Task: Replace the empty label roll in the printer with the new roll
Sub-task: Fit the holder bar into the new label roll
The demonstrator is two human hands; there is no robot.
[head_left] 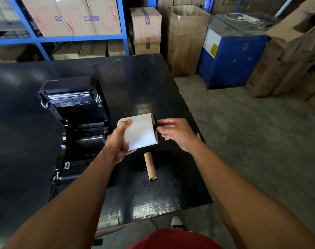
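Left hand (120,141) wraps the new roll (139,131); right hand (174,133) pinches the black spindle end (156,126) at its three o'clock; spindle fitting, I'd say; next, seat it in the open printer (77,123) at nine o'clock; empty core (150,166) lies at six.

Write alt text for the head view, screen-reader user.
A person's left hand grips a white label roll above a black table while the right hand fits a black holder at its end. An open black printer sits left; an empty cardboard core lies nearer.
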